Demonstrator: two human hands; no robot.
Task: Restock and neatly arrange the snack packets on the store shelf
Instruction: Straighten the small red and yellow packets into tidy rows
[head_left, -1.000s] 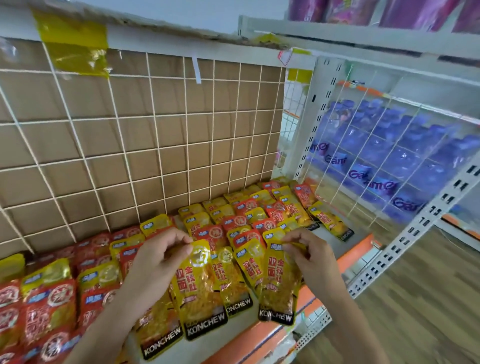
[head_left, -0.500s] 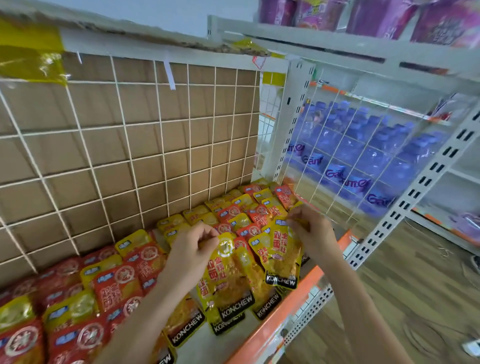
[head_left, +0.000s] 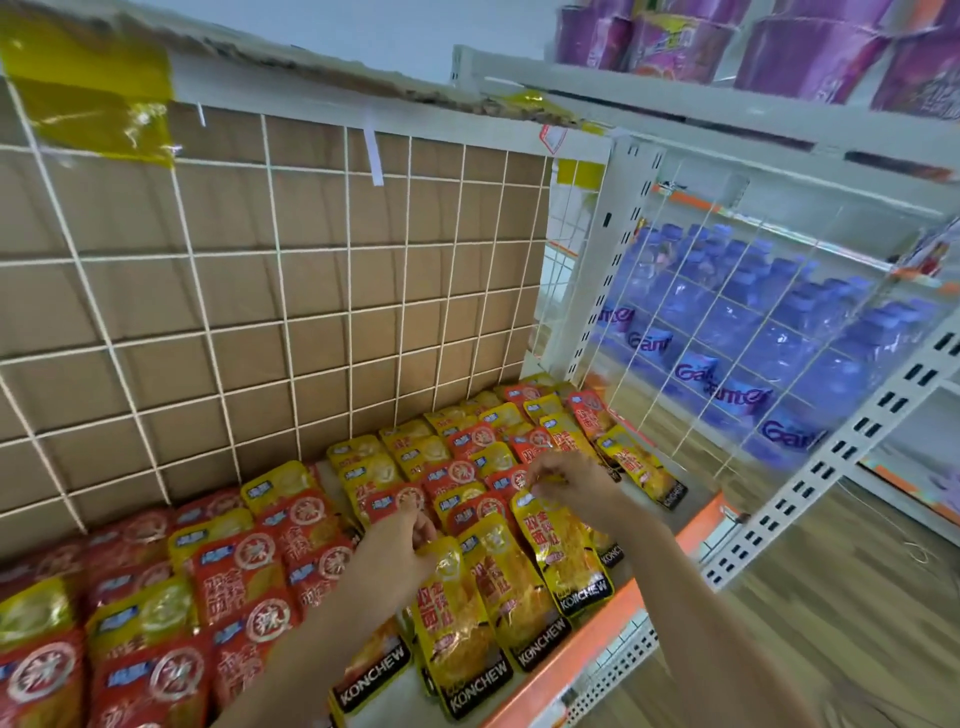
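Rows of red and yellow snack packets (head_left: 291, 525) lie flat on the shelf (head_left: 597, 639) with its orange front edge. My left hand (head_left: 400, 540) pinches the top of a yellow KONCHEW packet (head_left: 457, 623) at the front. My right hand (head_left: 566, 483) pinches the top of a second yellow KONCHEW packet (head_left: 563, 551) just to its right. Another yellow packet (head_left: 511, 587) lies between these two, partly overlapped.
A white wire grid over brown cardboard (head_left: 291, 291) backs the shelf. A wire side panel (head_left: 727, 332) and a white perforated upright (head_left: 831, 467) close the right end, with blue bottles (head_left: 769, 332) behind. Purple packs (head_left: 779, 41) sit on the shelf above. Wooden floor (head_left: 852, 613) lies lower right.
Both hands with their yellow packets have shifted rightward along the front row and farther onto the shelf. The view has turned right with them.
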